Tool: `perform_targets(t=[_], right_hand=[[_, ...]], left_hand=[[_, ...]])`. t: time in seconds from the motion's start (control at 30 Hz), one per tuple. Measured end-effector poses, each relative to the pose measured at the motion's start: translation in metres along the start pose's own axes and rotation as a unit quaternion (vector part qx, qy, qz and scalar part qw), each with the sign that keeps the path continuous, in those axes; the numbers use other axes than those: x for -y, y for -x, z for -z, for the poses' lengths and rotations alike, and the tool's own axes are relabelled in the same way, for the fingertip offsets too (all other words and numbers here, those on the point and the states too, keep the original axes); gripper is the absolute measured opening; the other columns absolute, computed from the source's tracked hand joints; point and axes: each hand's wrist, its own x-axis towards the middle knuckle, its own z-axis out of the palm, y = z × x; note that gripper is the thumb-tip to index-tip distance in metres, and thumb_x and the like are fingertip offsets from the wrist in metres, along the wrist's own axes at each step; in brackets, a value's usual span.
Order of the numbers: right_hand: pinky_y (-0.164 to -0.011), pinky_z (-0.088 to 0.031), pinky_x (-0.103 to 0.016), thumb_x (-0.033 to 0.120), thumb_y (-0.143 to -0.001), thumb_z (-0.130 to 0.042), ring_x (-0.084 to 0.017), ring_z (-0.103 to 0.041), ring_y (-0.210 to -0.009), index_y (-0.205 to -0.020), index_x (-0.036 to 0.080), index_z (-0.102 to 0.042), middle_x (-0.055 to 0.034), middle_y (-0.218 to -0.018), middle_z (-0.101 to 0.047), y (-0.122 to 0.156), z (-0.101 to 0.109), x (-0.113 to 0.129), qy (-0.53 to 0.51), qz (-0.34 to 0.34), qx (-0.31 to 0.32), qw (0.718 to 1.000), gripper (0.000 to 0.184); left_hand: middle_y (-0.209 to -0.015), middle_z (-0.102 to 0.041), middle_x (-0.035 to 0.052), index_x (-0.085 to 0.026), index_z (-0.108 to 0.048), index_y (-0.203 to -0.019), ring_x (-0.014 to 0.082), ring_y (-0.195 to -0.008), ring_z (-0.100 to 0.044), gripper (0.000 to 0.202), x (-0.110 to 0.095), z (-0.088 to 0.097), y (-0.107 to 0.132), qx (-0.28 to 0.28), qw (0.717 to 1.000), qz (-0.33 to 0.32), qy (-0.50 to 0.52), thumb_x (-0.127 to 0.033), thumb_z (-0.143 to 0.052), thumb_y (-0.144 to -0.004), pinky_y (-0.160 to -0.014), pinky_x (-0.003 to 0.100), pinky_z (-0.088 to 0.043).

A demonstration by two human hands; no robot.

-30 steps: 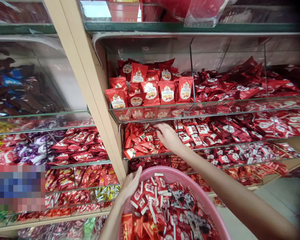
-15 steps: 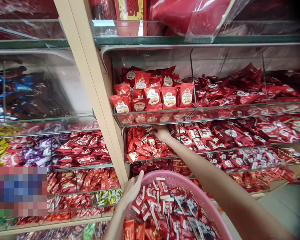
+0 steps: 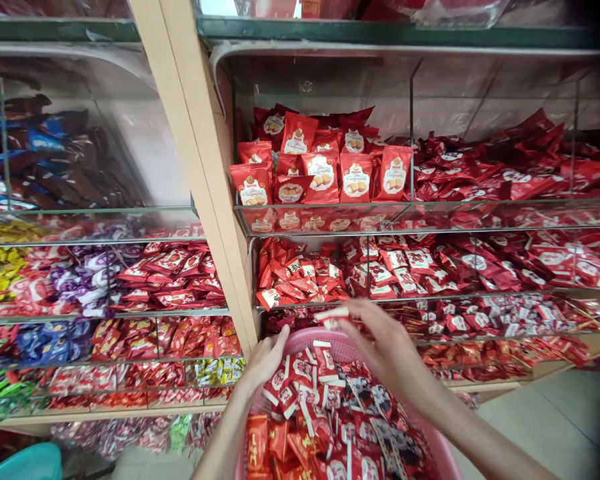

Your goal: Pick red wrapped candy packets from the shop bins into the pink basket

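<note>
Wrapped candy (image 3: 333, 317) hangs over a pink plastic basket (image 3: 300, 339) heaped with red candy packets (image 3: 325, 427). Left hand (image 3: 265, 360), fingers loosely open, sits at the basket's rim, holding nothing; right hand (image 3: 380, 340) pinches the candy between its fingertips, below a glass shelf bin (image 3: 305, 273).

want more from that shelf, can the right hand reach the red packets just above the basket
Probably yes: the right hand sits just below the red packets with nothing between, only the low clear front of their bin to clear, though it holds a small packet.
</note>
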Motion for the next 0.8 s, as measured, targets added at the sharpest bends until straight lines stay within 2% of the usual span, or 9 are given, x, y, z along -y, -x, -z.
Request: perform_targets(t=[0.13, 0.23, 0.3, 0.37, 0.47, 0.57, 0.63, 0.7, 0.8], right_hand=[[-0.061, -0.05, -0.026, 0.031, -0.091, -0.042, -0.016, -0.06, -0.07, -0.087, 0.022, -0.057, -0.0016, -0.079, -0.063, 0.049, -0.033, -0.009, -0.077, -0.103, 0.131, 0.983, 0.018], [-0.063, -0.05, -0.027, 0.032, -0.09, -0.043, -0.016, -0.06, -0.071, -0.085, 0.021, -0.057, -0.0006, -0.077, -0.063, 0.061, -0.055, -0.019, -0.1, -0.142, 0.154, 0.973, 0.019], [-0.069, -0.051, -0.029, 0.031, -0.09, -0.044, -0.017, -0.062, -0.08, -0.092, 0.021, -0.058, -0.0024, -0.086, -0.065, 0.056, -0.058, -0.02, -0.111, -0.149, 0.15, 0.971, 0.018], [-0.077, -0.05, -0.031, 0.031, -0.09, -0.045, -0.018, -0.061, -0.089, -0.102, 0.022, -0.057, -0.0044, -0.097, -0.065, 0.042, -0.049, -0.017, -0.12, -0.135, 0.126, 0.975, 0.02], [-0.074, -0.05, -0.028, 0.03, -0.09, -0.045, -0.015, -0.061, -0.084, -0.105, 0.022, -0.056, -0.0035, -0.094, -0.065, 0.003, -0.025, -0.014, -0.104, -0.088, 0.07, 0.988, 0.02], [-0.076, -0.047, -0.028, 0.022, -0.09, -0.043, -0.015, -0.059, -0.083, -0.103, 0.02, -0.058, -0.004, -0.093, -0.064, -0.049, -0.008, -0.024, 0.014, -0.038, 0.038, 0.998, 0.02], [-0.082, -0.045, -0.03, 0.017, -0.087, -0.045, -0.018, -0.058, -0.091, -0.1, 0.018, -0.059, -0.0069, -0.097, -0.063, -0.083, -0.007, -0.036, 0.133, -0.043, 0.054, 0.989, 0.02], [-0.082, -0.043, -0.03, 0.015, -0.084, -0.047, -0.02, -0.058, -0.095, -0.095, 0.017, -0.062, -0.0092, -0.098, -0.064, -0.11, -0.013, -0.049, 0.238, -0.097, 0.129, 0.958, 0.019], [-0.078, -0.044, -0.03, 0.016, -0.081, -0.051, -0.023, -0.059, -0.096, -0.092, 0.016, -0.065, -0.0117, -0.098, -0.066, -0.135, -0.028, -0.06, 0.301, -0.155, 0.205, 0.918, 0.017]], left_hand=[[-0.108, -0.067, 0.0111, -0.016, -0.067, -0.105, 0.0284, -0.105, -0.057, 0.075, 0.002, -0.002, 0.0, -0.005, 1.0, -0.015, 0.006, -0.069, -0.02, -0.08, -0.088, 0.033, -0.038], [-0.105, -0.068, 0.0111, -0.016, -0.068, -0.103, 0.0285, -0.103, -0.057, 0.075, 0.001, -0.001, 0.001, -0.006, 1.0, -0.016, 0.002, -0.068, -0.02, -0.081, -0.088, 0.034, -0.038], [-0.104, -0.069, 0.011, -0.017, -0.068, -0.1, 0.0284, -0.102, -0.058, 0.075, -0.002, -0.001, 0.002, -0.004, 1.0, -0.016, -0.001, -0.069, -0.018, -0.08, -0.087, 0.034, -0.038], [-0.103, -0.069, 0.0114, -0.017, -0.069, -0.097, 0.0283, -0.1, -0.059, 0.077, -0.004, 0.0, 0.002, -0.006, 1.0, -0.013, -0.005, -0.07, -0.017, -0.08, -0.086, 0.033, -0.039], [-0.098, -0.07, 0.0122, -0.016, -0.07, -0.093, 0.0286, -0.098, -0.06, 0.078, -0.006, 0.001, 0.002, -0.013, 1.0, -0.001, -0.012, -0.071, -0.018, -0.079, -0.084, 0.033, -0.039], [-0.106, -0.068, 0.0115, -0.016, -0.069, -0.101, 0.0288, -0.104, -0.057, 0.078, -0.006, 0.001, 0.003, -0.012, 1.0, -0.001, -0.007, -0.071, -0.018, -0.079, -0.087, 0.033, -0.038], [-0.111, -0.066, 0.0113, -0.015, -0.067, -0.106, 0.0286, -0.107, -0.056, 0.078, -0.005, 0.001, 0.003, -0.006, 1.0, -0.009, -0.001, -0.07, -0.017, -0.08, -0.089, 0.033, -0.037], [-0.111, -0.066, 0.0112, -0.015, -0.066, -0.107, 0.0282, -0.107, -0.056, 0.078, -0.003, 0.001, 0.003, 0.002, 1.0, -0.021, 0.004, -0.07, -0.017, -0.08, -0.09, 0.032, -0.037], [-0.108, -0.067, 0.0102, -0.016, -0.066, -0.106, 0.0272, -0.103, -0.057, 0.077, 0.001, 0.001, 0.001, 0.002, 1.0, -0.031, 0.005, -0.069, -0.016, -0.081, -0.087, 0.032, -0.038]])
